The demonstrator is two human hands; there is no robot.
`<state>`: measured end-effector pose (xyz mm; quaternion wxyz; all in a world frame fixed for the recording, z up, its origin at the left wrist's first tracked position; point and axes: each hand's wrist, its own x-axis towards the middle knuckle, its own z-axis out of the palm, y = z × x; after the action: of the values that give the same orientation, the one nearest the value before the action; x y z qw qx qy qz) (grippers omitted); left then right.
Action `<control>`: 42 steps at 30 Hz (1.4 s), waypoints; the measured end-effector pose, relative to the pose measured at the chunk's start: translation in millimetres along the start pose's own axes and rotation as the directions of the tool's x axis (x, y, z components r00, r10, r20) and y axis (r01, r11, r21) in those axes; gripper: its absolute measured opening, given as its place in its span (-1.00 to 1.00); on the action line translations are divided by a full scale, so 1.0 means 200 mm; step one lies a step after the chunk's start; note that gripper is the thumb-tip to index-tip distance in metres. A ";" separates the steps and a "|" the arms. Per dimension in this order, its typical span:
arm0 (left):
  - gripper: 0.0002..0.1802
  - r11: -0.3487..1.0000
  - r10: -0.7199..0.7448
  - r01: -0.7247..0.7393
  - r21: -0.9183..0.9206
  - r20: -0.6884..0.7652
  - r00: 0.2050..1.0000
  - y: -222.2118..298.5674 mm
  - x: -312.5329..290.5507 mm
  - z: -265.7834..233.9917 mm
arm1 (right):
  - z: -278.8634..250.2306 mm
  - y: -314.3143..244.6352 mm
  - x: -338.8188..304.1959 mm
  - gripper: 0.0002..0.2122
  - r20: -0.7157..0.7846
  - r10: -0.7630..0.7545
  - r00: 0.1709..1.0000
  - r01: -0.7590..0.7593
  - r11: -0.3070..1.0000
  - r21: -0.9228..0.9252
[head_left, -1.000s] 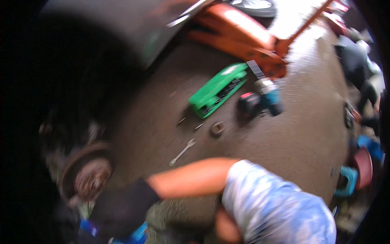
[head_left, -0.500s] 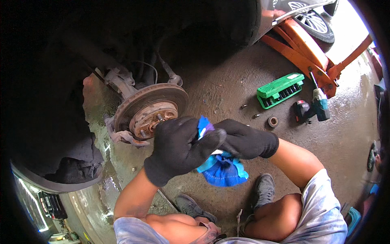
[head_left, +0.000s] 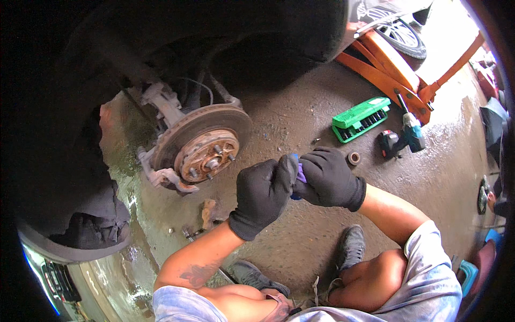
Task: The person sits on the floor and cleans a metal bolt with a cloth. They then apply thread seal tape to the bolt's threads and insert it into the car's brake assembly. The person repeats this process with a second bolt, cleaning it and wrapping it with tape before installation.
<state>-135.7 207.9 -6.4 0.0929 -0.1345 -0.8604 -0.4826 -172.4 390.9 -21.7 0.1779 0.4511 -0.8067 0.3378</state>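
Note:
Both my hands wear black gloves and meet in front of my chest, over the floor. Between them is a blue and purple cloth (head_left: pixel 301 173), mostly hidden in the gloves. My left hand (head_left: pixel 263 190) is closed on one side of it, thumb uppermost. My right hand (head_left: pixel 330 177) is closed on the other side, fingers curled. Left of my hands and apart from them stands a rusty brake disc (head_left: pixel 238 118) on the car's axle. Its hub (head_left: pixel 228 140) has several bare studs pointing toward me.
A dark wheel arch (head_left: pixel 322 32) overhangs the disc. To the right lie a green socket case (head_left: pixel 362 115), a cordless impact wrench (head_left: pixel 412 134), a small ring (head_left: pixel 350 161) and a bolt (head_left: pixel 316 140). Behind are an orange jack (head_left: pixel 389 53) and a wheel (head_left: pixel 402 35). A rusty metal part (head_left: pixel 208 213) lies near my left forearm.
My left hand has moved right, uncovering the hub. The cloth, which hung spread below my hands, is now bunched up between them, with little of it showing.

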 end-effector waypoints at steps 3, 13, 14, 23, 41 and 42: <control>-0.58 0.999 -0.027 0.027 0.018 -0.051 0.998 -0.04 -0.03 -0.05 | 0.03 -0.02 0.07 -0.70 -0.013 -0.067 0.998 0.066 0.997 -0.049; -0.74 0.892 0.334 -0.348 0.290 0.096 0.938 0.00 -0.06 -0.14 | 0.00 0.03 -0.02 -0.62 0.618 -0.012 0.786 -0.562 0.402 0.723; -0.74 0.886 0.373 -0.389 0.253 0.108 0.921 0.03 -0.05 -0.13 | 0.01 0.04 -0.05 -0.61 0.671 -0.058 0.739 -0.628 0.301 0.717; -0.61 0.773 0.540 -0.556 0.305 0.143 0.829 0.06 -0.07 -0.16 | -0.08 -0.01 0.01 -0.67 0.569 -0.164 0.805 -0.488 0.361 0.795; -0.52 0.874 -0.391 0.411 -0.259 0.127 0.912 0.03 0.02 -0.13 | 0.00 0.04 0.12 -0.55 0.003 -0.023 1.000 0.023 1.000 -0.012; -0.54 0.943 -0.276 0.284 -0.173 0.069 0.959 -0.01 0.02 -0.12 | 0.00 0.04 0.13 -0.58 0.059 0.034 0.998 -0.040 0.994 0.105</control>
<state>-138.3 187.0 5.8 -0.0083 -0.0293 -0.8251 -0.5642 -192.9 378.3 -9.3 0.1243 0.4545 -0.8004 0.3705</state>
